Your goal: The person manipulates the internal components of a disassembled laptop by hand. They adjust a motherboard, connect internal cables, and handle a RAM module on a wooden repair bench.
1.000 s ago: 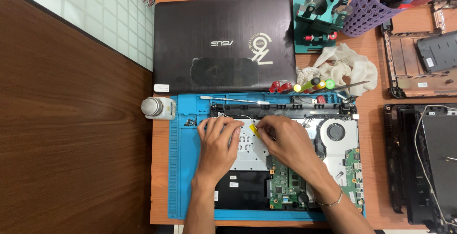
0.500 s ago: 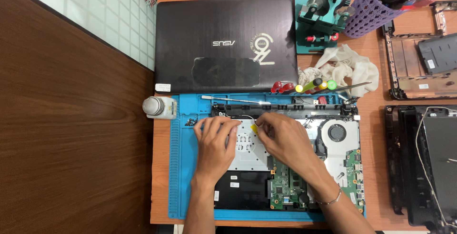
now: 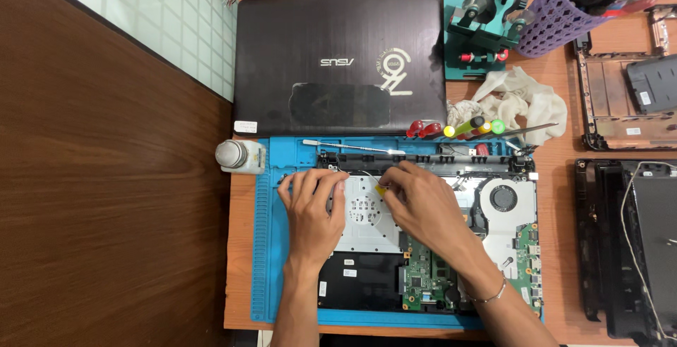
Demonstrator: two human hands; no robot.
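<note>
Opened laptop base (image 3: 423, 241), bottom cover off, is laid flat on the blue work mat (image 3: 262, 248), long axis running left-right across the desk, hinge edge turned away from the person, circuit board & fan (image 3: 502, 197) exposed on the right half. Left hand (image 3: 314, 209) is pressed palm-down on the silver metal plate (image 3: 363, 220) at the base's left part, fingers spread a bit & lightly curled, tips touching the chassis near the hinge bar (image 3: 360, 158); nothing is grasped by it. Right hand (image 3: 423, 202) is held over the middle of the base, fingers bunched tight, thumb & forefinger pinched on a small yellow tab (image 3: 381, 189) w/ a thin wire seen just beside it; whether the tab is lifted off or stuck down can't be told. The 2 hands are kept close, nearly touching at the fingertips. A closed dark laptop (image 3: 338, 61) is seen beyond the mat, lid up. A small round-capped bottle (image 3: 236, 156) is lying on its side at the mat's upper left corner. Screwdrivers w/ red & yellow handles (image 3: 458, 130) are piled next to a crumpled white cloth (image 3: 518, 96). A purple mesh holder (image 3: 553, 19) & green fixture (image 3: 483, 22) are at the far edge; stripped laptop shells (image 3: 624, 248) are stacked on the right.
</note>
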